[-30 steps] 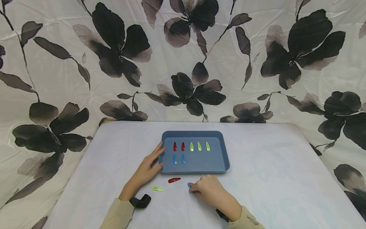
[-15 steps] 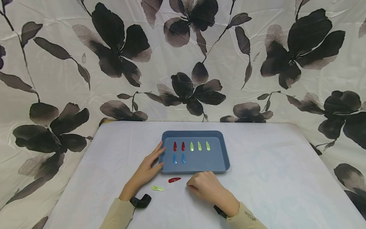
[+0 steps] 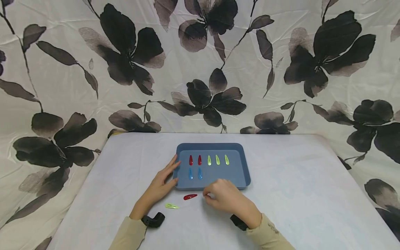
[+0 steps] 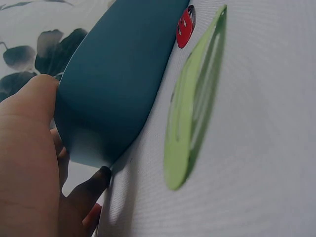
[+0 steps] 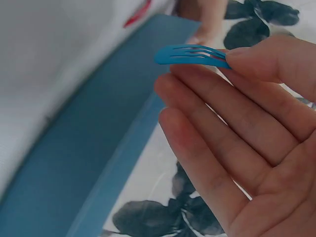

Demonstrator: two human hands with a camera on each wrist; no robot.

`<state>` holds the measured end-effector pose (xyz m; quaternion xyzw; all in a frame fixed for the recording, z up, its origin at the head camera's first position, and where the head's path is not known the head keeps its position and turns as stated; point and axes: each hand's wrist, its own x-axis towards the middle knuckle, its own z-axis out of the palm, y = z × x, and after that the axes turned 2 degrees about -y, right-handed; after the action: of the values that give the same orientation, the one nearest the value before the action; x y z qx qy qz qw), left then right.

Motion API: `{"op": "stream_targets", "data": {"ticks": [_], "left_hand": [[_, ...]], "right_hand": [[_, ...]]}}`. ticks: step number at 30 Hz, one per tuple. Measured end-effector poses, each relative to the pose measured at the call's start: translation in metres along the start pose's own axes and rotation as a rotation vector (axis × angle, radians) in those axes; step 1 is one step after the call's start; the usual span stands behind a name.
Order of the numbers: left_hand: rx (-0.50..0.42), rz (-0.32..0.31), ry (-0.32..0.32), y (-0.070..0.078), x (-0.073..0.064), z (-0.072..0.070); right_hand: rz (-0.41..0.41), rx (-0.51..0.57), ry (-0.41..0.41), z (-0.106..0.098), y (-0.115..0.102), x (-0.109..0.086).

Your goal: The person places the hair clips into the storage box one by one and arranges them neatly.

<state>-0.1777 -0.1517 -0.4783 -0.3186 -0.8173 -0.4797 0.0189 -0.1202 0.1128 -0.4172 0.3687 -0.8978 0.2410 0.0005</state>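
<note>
Between thumb and fingers my right hand (image 3: 225,196) pinches a blue hair clip (image 5: 190,55), its other fingers extended in the right wrist view. That hand is over the front edge of the blue-grey tray (image 3: 232,178), and the clip is hidden in the head view. My left hand (image 3: 160,185) touches the tray's left side with fairly straight fingers. In the tray, red hair clips (image 3: 191,160) and green hair clips (image 3: 218,159) form one row, with two blue hair clips (image 3: 200,173) below the red ones.
A red hair clip (image 3: 190,197) and a green hair clip (image 3: 172,206) lie on the white tablecloth (image 3: 297,187) in front of the tray. Behind the table hangs a floral cloth (image 3: 200,69).
The right hand has picked the blue hair clip up from the tablecloth and moved forward to the tray's front edge. The left hand stays at the tray's side.
</note>
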Motion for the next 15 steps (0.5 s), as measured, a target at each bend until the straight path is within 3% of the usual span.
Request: {"op": "stream_targets", "data": {"ticks": [8,15], "left_hand": [[-0.001,-0.007,0.001,0.002,0.000,0.000],[-0.004,-0.009,-0.004,0.002,0.000,0.000]], "right_hand": [[-0.017,0.037,0.014,-0.015,-0.002,0.009],[0.019,0.084,0.023,-0.027,-0.005,0.016]]}}
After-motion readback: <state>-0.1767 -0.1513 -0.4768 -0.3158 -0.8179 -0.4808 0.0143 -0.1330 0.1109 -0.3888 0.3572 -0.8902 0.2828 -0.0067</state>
